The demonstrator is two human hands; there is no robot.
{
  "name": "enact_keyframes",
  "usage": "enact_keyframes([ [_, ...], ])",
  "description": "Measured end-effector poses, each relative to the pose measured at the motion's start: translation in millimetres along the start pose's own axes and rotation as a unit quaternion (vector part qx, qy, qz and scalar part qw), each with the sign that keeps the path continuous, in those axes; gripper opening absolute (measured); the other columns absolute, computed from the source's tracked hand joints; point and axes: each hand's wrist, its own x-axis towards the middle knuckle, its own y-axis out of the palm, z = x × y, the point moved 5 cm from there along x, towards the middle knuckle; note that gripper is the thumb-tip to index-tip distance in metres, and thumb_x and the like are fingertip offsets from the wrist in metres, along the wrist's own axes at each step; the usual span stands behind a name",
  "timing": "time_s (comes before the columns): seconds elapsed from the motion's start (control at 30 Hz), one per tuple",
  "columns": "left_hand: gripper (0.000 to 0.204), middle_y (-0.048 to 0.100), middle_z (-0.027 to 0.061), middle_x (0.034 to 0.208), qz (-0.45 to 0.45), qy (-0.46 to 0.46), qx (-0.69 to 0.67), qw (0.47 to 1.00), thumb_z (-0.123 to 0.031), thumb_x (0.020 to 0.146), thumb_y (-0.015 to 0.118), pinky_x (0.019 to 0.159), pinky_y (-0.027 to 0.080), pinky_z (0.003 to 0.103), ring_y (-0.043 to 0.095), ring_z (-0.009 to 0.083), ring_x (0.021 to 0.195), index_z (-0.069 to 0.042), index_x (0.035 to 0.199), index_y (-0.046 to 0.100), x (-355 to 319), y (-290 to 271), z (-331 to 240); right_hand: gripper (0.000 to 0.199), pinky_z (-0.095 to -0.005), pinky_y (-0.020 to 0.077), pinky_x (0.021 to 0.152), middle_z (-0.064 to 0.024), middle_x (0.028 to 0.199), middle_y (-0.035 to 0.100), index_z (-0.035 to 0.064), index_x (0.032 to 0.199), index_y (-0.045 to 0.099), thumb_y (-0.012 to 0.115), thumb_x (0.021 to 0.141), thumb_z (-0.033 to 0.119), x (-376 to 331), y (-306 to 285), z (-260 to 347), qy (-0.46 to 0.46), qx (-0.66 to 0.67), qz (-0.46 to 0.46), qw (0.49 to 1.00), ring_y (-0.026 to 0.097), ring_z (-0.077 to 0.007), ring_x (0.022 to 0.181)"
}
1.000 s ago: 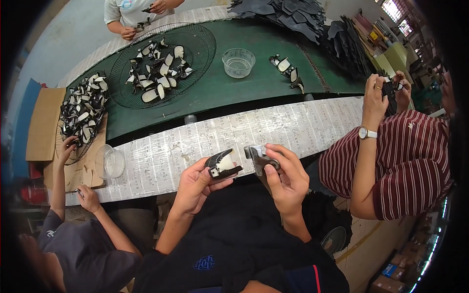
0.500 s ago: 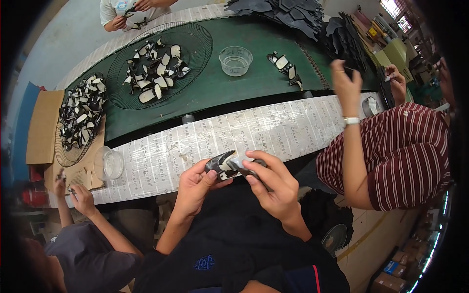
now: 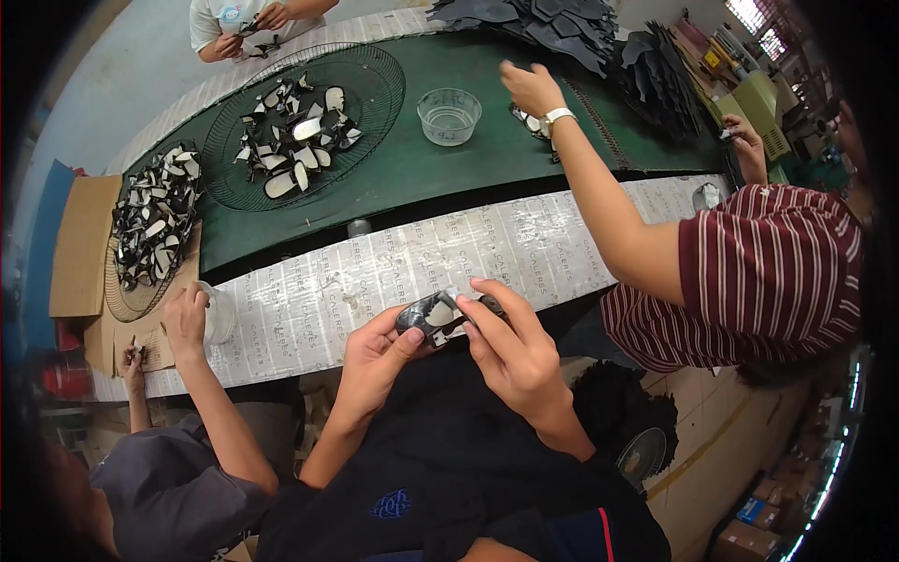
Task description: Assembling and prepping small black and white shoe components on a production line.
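A glossy black piece with a cream inner side, which looks like a shoe upper (image 3: 431, 318), is between my two hands in front of my chest. My left hand (image 3: 379, 351) pinches its rounded left end, thumb on the near edge. At the other end my right hand (image 3: 515, 351) grips a dark part, its index finger bent over a small whitish patch on the upper edge. Whether that patch is a loose scrap or part of the piece, I cannot tell. Beneath and beyond my hands runs a bench edge covered in silvery printed sheeting (image 3: 403, 267).
Beyond, on the green table (image 3: 375, 201), are a wire basket (image 3: 379, 126) of black-and-cream pieces and a clear bowl (image 3: 449, 117). Black sheets (image 3: 534, 33) are piled at the back. A co-worker's arm (image 3: 599, 173) reaches in from the right; another's hand (image 3: 187, 314) is by a tub (image 3: 221, 314) at left.
The shoe piece has tilted slightly in my hands, showing more of its cream side. The right co-worker's arm has swung left over the table; the left co-worker's hand has moved to the tub.
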Motion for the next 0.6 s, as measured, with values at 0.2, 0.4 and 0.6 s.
enact_keyframes([
  [0.2, 0.042, 0.063, 0.0157, 0.118, 0.018, -0.005, -0.018, 1.0, -0.023, 0.098, 0.056, 0.091, 0.056, 0.041, 0.064, 0.0247, 0.108, 0.007, 0.128, 0.05, 1.3, 3.2, -5.3, 0.029, -0.0347, 0.0554, 0.076, -0.0205, 0.114, 0.061, -0.0041, 0.11, 0.066, 0.067, 0.081, -0.005, -0.9, -10.0, -2.9, 0.026, -0.018, -0.038, 0.999, 0.066, -0.0322, 0.093],
  [0.4, 0.053, 0.062, 0.0198, 0.119, 0.036, -0.029, -0.078, 0.996, -0.032, 0.096, 0.059, 0.09, 0.057, 0.04, 0.065, 0.0299, 0.108, 0.007, 0.13, 0.047, 2.6, 3.4, -4.8, 0.026, -0.0321, 0.0536, 0.079, -0.0174, 0.111, 0.065, -0.004, 0.108, 0.067, 0.067, 0.082, -0.004, -5.4, -27.3, -17.2, 0.108, 0.033, -0.094, 0.989, 0.066, -0.027, 0.094],
  [0.6, 0.046, 0.062, 0.0187, 0.119, 0.044, -0.032, -0.092, 0.994, -0.027, 0.1, 0.053, 0.095, 0.054, 0.041, 0.063, 0.0291, 0.11, 0.008, 0.129, 0.048, 2.9, 6.2, -7.0, 0.026, -0.0294, 0.0539, 0.077, -0.0176, 0.11, 0.065, -0.0035, 0.108, 0.067, 0.067, 0.082, -0.004, -7.8, -27.6, -20.5, 0.157, 0.109, -0.099, 0.977, 0.066, -0.0238, 0.091],
])
